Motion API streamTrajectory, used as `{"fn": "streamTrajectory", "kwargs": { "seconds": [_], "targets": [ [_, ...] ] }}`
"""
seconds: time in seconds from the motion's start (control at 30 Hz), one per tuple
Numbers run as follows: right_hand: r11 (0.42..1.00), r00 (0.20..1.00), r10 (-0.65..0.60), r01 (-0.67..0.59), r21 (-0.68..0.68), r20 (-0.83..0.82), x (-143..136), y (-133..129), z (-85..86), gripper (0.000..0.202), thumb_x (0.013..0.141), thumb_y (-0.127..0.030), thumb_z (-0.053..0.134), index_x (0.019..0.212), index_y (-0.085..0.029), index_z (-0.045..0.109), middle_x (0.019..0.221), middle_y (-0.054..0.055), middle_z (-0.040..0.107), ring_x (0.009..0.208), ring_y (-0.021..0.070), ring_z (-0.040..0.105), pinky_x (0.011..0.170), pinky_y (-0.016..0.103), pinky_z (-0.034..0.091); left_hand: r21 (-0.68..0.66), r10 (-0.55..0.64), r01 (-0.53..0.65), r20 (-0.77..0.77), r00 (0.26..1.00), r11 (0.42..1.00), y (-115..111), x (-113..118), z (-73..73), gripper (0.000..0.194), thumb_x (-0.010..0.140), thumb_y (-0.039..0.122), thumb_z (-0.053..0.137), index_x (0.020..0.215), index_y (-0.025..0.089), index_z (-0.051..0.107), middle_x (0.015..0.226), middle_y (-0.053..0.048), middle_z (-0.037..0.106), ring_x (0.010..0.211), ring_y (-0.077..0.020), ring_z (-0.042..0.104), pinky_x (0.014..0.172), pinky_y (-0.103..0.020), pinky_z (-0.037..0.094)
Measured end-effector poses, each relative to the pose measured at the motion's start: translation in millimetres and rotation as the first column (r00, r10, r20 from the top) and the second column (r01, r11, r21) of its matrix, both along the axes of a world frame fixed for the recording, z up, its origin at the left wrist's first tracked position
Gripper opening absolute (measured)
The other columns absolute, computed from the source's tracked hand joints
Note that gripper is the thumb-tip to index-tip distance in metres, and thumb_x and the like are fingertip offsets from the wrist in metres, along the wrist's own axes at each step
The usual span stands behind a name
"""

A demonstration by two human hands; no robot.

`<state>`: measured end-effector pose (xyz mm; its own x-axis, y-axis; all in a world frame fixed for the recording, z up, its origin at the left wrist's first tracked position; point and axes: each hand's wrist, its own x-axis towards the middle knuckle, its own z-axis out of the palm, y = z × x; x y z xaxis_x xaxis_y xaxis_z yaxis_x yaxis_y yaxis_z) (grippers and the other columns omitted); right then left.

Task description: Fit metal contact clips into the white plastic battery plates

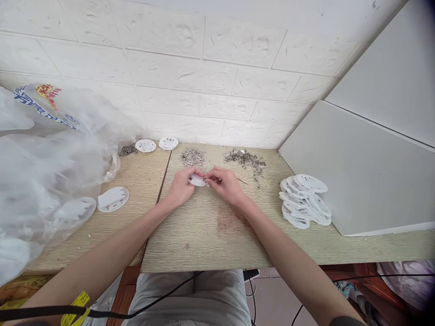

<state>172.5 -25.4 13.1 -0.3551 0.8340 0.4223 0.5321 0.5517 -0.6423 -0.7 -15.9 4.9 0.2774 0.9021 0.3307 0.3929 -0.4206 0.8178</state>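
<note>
My left hand (183, 185) grips a white oval plastic piece (197, 180) by its left side, just above the table. Against the right edge of that piece, the fingertips of my right hand (224, 183) are pinched together. A small metal bit seems to lie at those fingertips, too small to make out fully. Behind my hands are a heap of small silvery metal parts (193, 157) and, to its right, a looser heap of metal clips (245, 160). A thin stick (242, 180) lies beside my right hand.
A stack of white oval pieces (304, 201) lies at the right by a grey panel (367, 167). Clear plastic bags (68, 149) fill the left. Near them lie more white pieces (113, 199) and a dark metal heap (129, 150). A black cable (112, 314) crosses the lower left.
</note>
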Motion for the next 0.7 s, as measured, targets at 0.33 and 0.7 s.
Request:
{"fn": "streamTrajectory", "kwargs": {
  "seconds": [0.33, 0.7],
  "targets": [
    [0.974, 0.957, -0.012, -0.054, 0.219, 0.289, 5.3, 0.8, -5.3, 0.022, 0.091, -0.015, 0.047, 0.085, -0.016, 0.069, 0.081, 0.005, 0.058, 0.067, 0.0129, 0.049, 0.063, 0.025, 0.036, 0.059, -0.02, 0.021, -0.015, 1.0, 0.998, 2.0, 1.1, -3.7, 0.04, 0.06, -0.004, 0.042, 0.083, 0.017, 0.066, 0.09, -0.003, 0.069, 0.091, -0.0198, 0.061, 0.08, -0.033, 0.044],
    [0.977, 0.986, 0.024, -0.059, -0.207, -0.166, 4.5, 5.0, -1.9, 0.008, 0.079, -0.019, 0.063, 0.078, -0.017, 0.071, 0.072, 0.002, 0.064, 0.067, 0.013, 0.055, 0.065, 0.027, 0.041, 0.017, -0.081, 0.08, 0.028, 0.996, 0.997, 5.7, -1.3, -1.8, 0.038, 0.065, 0.0, 0.047, 0.09, 0.017, 0.068, 0.093, -0.004, 0.071, 0.086, -0.0179, 0.062, 0.077, -0.03, 0.046]
  ]
}}
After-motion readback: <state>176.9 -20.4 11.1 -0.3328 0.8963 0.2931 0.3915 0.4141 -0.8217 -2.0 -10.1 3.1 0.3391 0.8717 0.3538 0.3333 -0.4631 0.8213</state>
